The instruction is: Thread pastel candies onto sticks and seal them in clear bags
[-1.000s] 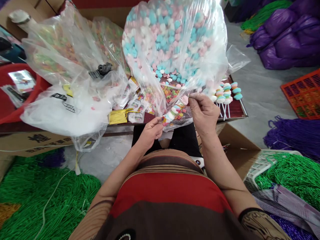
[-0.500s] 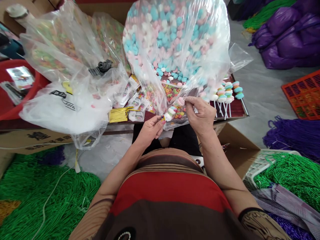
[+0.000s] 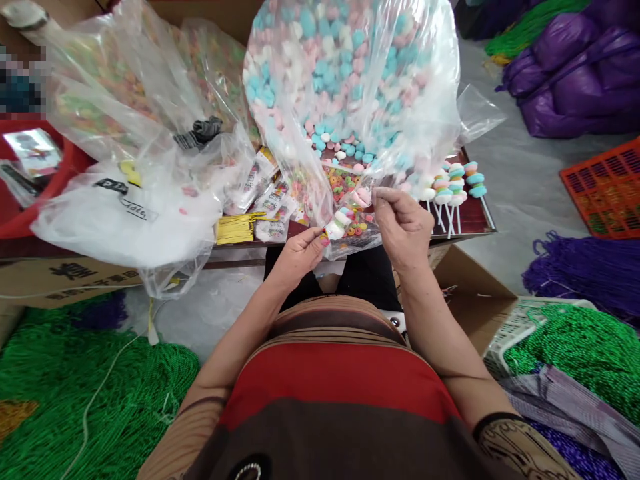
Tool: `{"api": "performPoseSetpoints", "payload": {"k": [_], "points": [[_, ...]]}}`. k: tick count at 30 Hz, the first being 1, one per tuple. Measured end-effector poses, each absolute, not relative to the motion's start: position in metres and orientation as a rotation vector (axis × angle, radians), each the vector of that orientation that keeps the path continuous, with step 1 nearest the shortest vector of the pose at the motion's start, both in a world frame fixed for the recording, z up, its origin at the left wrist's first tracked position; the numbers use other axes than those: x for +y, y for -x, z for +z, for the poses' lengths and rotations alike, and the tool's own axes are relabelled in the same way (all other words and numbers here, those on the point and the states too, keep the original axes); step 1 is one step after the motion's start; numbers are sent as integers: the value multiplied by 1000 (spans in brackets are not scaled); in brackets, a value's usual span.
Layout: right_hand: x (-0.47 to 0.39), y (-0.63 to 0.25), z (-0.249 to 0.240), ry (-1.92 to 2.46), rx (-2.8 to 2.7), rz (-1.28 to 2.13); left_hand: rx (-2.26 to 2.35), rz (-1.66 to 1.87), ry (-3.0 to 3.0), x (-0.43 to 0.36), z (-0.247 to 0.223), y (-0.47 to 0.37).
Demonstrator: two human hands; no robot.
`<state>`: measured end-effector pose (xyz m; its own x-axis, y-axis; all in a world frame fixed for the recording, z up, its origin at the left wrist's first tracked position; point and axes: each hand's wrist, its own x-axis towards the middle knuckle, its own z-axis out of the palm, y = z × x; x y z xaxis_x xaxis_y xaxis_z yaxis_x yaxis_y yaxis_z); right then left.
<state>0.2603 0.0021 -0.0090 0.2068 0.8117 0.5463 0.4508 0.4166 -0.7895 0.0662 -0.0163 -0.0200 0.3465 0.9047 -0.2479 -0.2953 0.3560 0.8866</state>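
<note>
My left hand (image 3: 300, 257) pinches the lower left end of a small clear packet of stacked candy (image 3: 338, 225), held slanted over the table's front edge. At the packet's upper right end, my right hand (image 3: 406, 223) has its fingers pressed together on the clear film. Behind them stands a large clear bag of pink, white and blue candies (image 3: 345, 80), its mouth facing me. Ring-shaped candies (image 3: 344, 185) lie under and behind the packet. Several candy skewers on white sticks (image 3: 456, 183) rest at the right end of the table.
Yellow ties (image 3: 235, 229) and printed packets (image 3: 274, 212) lie left of my hands. Further left are a white plastic bag (image 3: 120, 220), a striped cloth (image 3: 199, 133) and a red basin (image 3: 75, 160). An open cardboard box (image 3: 473, 293) stands below the table at right.
My right hand has shifted slightly right and up at the packet's upper end. The view has moved slightly. My left hand keeps its hold.
</note>
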Motion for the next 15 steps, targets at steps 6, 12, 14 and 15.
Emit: {"api": "performPoseSetpoints", "payload": {"k": [6, 12, 14, 15], "points": [[4, -260, -6, 1152, -1436, 393, 864, 886, -859, -17, -25, -63], [6, -270, -7, 1183, -1453, 422, 853, 828, -879, -16, -27, -58], [6, -273, -12, 1214, -1448, 441, 855, 825, -879, -16, -28, -58], [7, -274, -14, 1225, -1439, 441, 860, 834, -878, -16, -29, -59]]}}
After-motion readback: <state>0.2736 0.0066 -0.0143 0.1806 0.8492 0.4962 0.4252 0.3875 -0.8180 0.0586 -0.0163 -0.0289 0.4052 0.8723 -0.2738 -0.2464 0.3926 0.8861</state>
